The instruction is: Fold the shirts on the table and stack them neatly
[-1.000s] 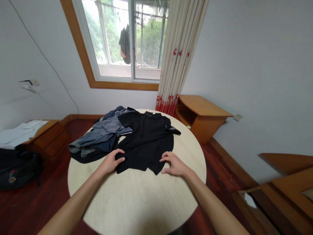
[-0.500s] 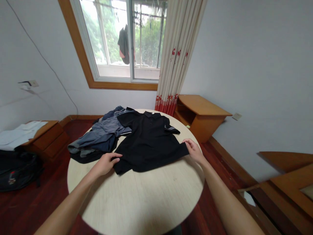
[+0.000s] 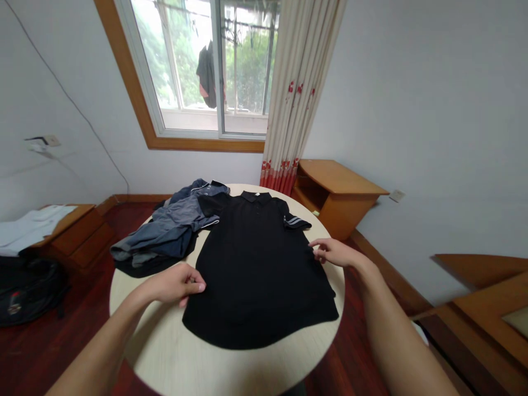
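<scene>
A black polo shirt (image 3: 258, 264) lies flat and spread out on the round pale table (image 3: 165, 346), its collar at the far side and its hem towards me. Two grey stripes mark its right sleeve cuff. At the shirt's left edge, my left hand (image 3: 177, 283) has its fingers curled and the thumb pressed on the cloth, closed on that edge. My right hand (image 3: 336, 253) is beside the shirt's right edge below the sleeve, fingers slightly apart and open. Grey-blue clothing (image 3: 173, 220) lies heaped on the left, partly under the black left sleeve.
Behind the table hang long pale curtains (image 3: 297, 99) by a window. A wooden cabinet (image 3: 338, 187) stands at the back right. On the left are a low wooden drawer unit (image 3: 91, 236) with papers and a black bag (image 3: 31, 286) on the floor.
The polo shirt's hem has come towards me and now lies flat, covering more of the table. My left hand is lower along the edge; my right hand has left the hem corner.
</scene>
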`<action>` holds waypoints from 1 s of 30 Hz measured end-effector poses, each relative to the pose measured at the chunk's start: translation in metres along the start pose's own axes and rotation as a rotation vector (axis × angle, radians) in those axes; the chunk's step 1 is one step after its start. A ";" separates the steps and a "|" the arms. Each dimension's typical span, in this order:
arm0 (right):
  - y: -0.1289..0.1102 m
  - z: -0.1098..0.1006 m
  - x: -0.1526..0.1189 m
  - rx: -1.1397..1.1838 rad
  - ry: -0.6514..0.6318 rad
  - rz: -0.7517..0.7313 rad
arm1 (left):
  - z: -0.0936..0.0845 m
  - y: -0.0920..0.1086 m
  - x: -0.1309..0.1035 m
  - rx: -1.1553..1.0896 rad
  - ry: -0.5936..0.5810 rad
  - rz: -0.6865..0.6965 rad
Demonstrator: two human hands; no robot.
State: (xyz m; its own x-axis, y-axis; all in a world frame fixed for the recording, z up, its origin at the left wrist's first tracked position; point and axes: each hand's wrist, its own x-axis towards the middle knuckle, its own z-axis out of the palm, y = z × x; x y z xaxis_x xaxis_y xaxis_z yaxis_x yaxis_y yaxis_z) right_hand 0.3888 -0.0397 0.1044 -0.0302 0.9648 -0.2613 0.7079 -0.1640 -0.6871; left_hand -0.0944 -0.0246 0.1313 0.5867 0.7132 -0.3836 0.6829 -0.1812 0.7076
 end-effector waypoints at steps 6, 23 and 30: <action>-0.017 0.037 0.020 -0.256 -0.002 -0.101 | 0.002 0.006 0.009 0.073 -0.014 0.007; 0.006 0.056 0.036 -0.662 0.209 0.336 | 0.060 -0.069 0.075 0.561 0.313 0.200; -0.009 0.043 0.076 -0.724 0.280 0.361 | 0.053 -0.046 0.065 0.559 0.265 0.244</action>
State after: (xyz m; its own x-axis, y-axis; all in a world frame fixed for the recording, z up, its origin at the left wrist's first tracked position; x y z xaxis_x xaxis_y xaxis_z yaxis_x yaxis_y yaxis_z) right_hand 0.3496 0.0266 0.0614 0.3922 0.9095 -0.1380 0.9196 -0.3915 0.0329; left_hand -0.0648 -0.0060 0.0425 0.6753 0.7363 -0.0421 0.7085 -0.6319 0.3142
